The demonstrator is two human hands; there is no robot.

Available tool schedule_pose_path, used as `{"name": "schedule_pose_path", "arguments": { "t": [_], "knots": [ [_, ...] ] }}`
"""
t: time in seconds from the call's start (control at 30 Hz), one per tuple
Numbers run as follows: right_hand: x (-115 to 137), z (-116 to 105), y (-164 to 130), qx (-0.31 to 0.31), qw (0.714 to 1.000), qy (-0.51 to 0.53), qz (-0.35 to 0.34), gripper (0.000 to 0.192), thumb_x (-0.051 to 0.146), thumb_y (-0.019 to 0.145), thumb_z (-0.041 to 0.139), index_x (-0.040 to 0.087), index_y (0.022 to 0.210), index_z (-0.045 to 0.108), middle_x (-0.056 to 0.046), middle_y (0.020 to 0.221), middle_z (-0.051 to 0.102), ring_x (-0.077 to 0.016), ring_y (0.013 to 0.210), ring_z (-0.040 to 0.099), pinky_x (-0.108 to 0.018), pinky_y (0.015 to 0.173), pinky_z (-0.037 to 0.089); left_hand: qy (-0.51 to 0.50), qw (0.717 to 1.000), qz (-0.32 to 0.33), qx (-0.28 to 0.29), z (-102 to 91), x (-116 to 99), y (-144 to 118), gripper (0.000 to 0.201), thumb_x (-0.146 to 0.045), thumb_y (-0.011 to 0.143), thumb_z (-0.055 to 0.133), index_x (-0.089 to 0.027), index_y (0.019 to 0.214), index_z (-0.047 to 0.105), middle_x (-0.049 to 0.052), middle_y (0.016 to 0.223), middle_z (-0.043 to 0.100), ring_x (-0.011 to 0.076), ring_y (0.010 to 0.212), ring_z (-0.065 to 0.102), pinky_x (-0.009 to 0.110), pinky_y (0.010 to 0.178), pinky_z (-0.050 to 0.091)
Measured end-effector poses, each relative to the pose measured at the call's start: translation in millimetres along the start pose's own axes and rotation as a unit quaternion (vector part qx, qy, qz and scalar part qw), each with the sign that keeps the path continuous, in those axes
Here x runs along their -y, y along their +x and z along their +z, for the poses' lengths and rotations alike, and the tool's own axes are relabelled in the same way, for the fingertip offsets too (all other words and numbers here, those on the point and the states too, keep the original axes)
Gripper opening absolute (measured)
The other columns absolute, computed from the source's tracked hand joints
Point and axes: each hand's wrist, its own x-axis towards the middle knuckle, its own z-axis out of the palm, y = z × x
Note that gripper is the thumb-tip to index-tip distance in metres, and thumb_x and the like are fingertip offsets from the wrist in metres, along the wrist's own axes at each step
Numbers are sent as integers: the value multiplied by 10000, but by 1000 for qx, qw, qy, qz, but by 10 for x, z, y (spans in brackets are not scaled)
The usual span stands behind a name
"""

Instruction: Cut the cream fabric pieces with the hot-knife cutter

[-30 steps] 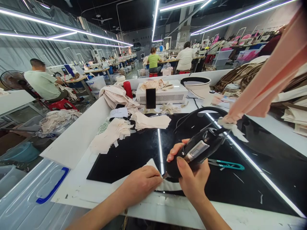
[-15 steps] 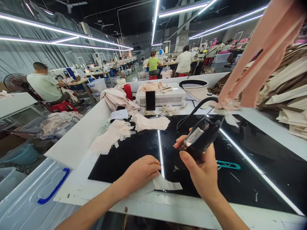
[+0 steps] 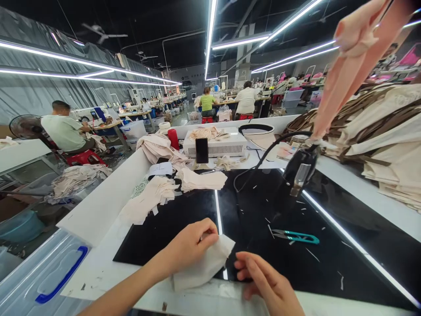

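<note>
Cream fabric piece (image 3: 202, 267) lies over near edge of black sheet (image 3: 184, 210); probably light, limp, best held by its edges; left hand's grip (image 3: 189, 245) pinched on its upper part, right hand's grip (image 3: 268, 281) empty, loosely parted.

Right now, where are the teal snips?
In the head view, the teal snips lie right of centre on the black board, between the black tool beyond them and the right hand nearer the wearer.
</note>
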Motion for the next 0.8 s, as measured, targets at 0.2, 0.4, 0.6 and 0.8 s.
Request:
{"name": "schedule_pose_path", "arguments": {
  "t": [0.2,0.4,0.6,0.8],
  "knots": [
    [-54,252,217,48,996,73,0,479,669,795,788,201,897,809,-35,765,711,-202,728,635,-317,720,568,-222,975,-24,3,58,-130,62,174,-325,932,672,-164,895,618,-26,800,577,116,718,489,238,650,363],
    [-72,250,339,55,996,64,-9,461,657,830,761,198,867,784,-9,724,626,-187,720,573,-272,661,498,-365,926,-92,-14,25,-61,1,469,-501,761,870,-148,921,605,-7,825,582,107,720,489,233,648,337],
    [-17,289,342,67,996,58,0,469,670,832,754,205,884,779,-24,791,673,-188,755,574,-261,674,491,-418,894,-163,24,11,14,-74,618,-710,748,823,-170,954,605,-57,768,513,76,640,411,215,631,364],
    [55,358,405,93,995,24,-6,479,696,819,746,217,835,754,-9,740,652,-193,727,581,-266,665,495,-414,895,-157,62,36,46,-28,768,-931,706,657,-177,733,516,-67,648,431,78,577,357,227,567,315]
  ]
}}
